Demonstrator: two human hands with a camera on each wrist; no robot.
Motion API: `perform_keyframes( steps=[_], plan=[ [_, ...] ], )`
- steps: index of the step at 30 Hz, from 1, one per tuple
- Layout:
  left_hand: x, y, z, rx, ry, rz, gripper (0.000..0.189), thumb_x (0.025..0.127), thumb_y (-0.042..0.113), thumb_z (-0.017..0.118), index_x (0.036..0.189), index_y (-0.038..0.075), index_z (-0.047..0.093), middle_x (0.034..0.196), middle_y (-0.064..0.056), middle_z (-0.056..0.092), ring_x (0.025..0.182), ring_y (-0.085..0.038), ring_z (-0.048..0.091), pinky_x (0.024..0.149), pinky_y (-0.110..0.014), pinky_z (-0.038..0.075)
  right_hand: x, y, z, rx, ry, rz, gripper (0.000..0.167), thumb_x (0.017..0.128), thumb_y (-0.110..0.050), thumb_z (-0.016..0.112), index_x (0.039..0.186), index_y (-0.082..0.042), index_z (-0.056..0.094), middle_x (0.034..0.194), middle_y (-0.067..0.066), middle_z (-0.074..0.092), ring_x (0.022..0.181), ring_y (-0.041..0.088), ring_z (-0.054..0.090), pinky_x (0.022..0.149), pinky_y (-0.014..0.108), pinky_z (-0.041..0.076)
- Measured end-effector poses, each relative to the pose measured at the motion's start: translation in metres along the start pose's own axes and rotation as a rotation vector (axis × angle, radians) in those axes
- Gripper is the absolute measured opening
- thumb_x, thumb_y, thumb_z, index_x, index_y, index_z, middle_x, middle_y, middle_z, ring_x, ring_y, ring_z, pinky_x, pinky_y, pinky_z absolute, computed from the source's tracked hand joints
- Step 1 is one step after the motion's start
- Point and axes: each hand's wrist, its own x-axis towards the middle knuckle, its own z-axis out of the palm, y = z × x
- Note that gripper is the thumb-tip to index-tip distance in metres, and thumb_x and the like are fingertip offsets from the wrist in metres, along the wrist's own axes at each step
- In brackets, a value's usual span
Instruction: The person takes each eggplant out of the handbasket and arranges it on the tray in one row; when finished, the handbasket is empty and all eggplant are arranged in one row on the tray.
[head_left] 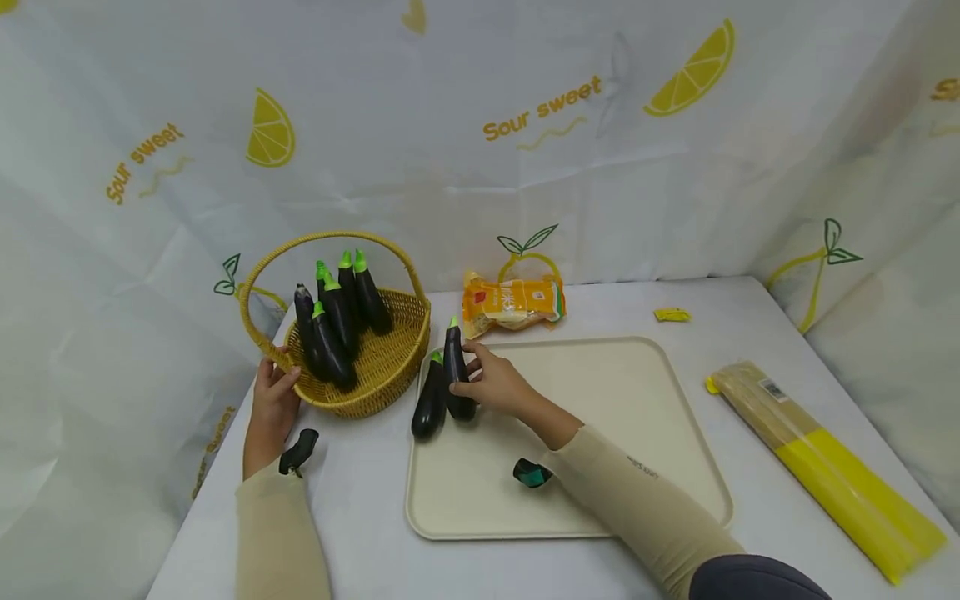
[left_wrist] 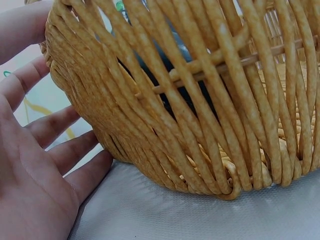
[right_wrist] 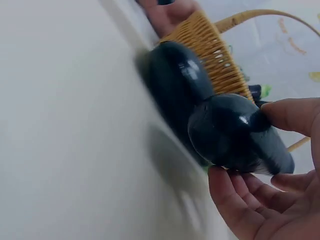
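Eggplant [head_left: 457,383] pinched by the right hand [head_left: 501,385] above the left part of the tray [head_left: 480,500]. Points stem-first away from the person. Hangs just right of a second eggplant [head_left: 428,404]; farther left, wicker basket [head_left: 393,367], gripped at the rim by the nearer left hand [head_left: 276,398].

White table [head_left: 360,500]: basket [head_left: 399,358] near left edge, tray [head_left: 487,510] central, orange pack [head_left: 513,302] and sachet [head_left: 672,315] toward far edge, long packet [head_left: 828,475] by right edge

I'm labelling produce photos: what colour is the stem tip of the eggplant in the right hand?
The stem tip is bright yellow-green, clearest in the head view.
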Motion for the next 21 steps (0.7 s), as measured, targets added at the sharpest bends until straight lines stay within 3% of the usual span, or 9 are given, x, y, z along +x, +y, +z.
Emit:
perform_keyframes(
  steps=[5,9,16,21],
  plan=[
    [0.0,0.001,0.001,-0.001,0.022,-0.02,0.038,0.096,-0.003,0.051,0.124,0.022,0.045,0.136,-0.002,0.044,0.128,-0.022,0.035,0.112,-0.041,0.018,-0.001,0.015,0.008,-0.019,-0.057,0.052,0.074,0.087,-0.032,0.072,0.146,-0.005,0.037,0.107,0.006,0.064,0.082,0.014,0.064,0.067,0.03,0.052],
    [0.001,0.001,0.002,0.012,0.019,-0.016,0.037,0.097,-0.002,0.052,0.124,0.022,0.045,0.135,-0.003,0.045,0.128,-0.021,0.035,0.11,-0.039,0.022,-0.001,0.015,0.009,-0.047,-0.079,0.072,0.069,0.089,-0.033,0.07,0.144,-0.003,0.039,0.107,0.007,0.064,0.077,0.015,0.064,0.065,0.031,0.052],
    [0.001,0.0,0.003,-0.006,0.011,-0.029,0.037,0.096,-0.003,0.052,0.123,0.022,0.046,0.133,-0.002,0.046,0.126,-0.021,0.036,0.11,-0.039,0.02,-0.002,0.012,0.009,-0.122,-0.089,0.086,0.06,0.092,-0.038,0.066,0.138,-0.003,0.049,0.116,0.01,0.063,0.079,0.012,0.064,0.071,0.031,0.052],
    [0.0,0.0,0.001,0.003,0.014,-0.016,0.036,0.097,-0.003,0.051,0.122,0.021,0.045,0.129,-0.002,0.048,0.122,-0.021,0.039,0.104,-0.036,0.028,-0.003,0.012,0.009,-0.102,-0.115,0.095,0.059,0.093,-0.038,0.065,0.138,-0.002,0.049,0.118,0.012,0.062,0.075,0.014,0.065,0.069,0.031,0.053]
  ],
)
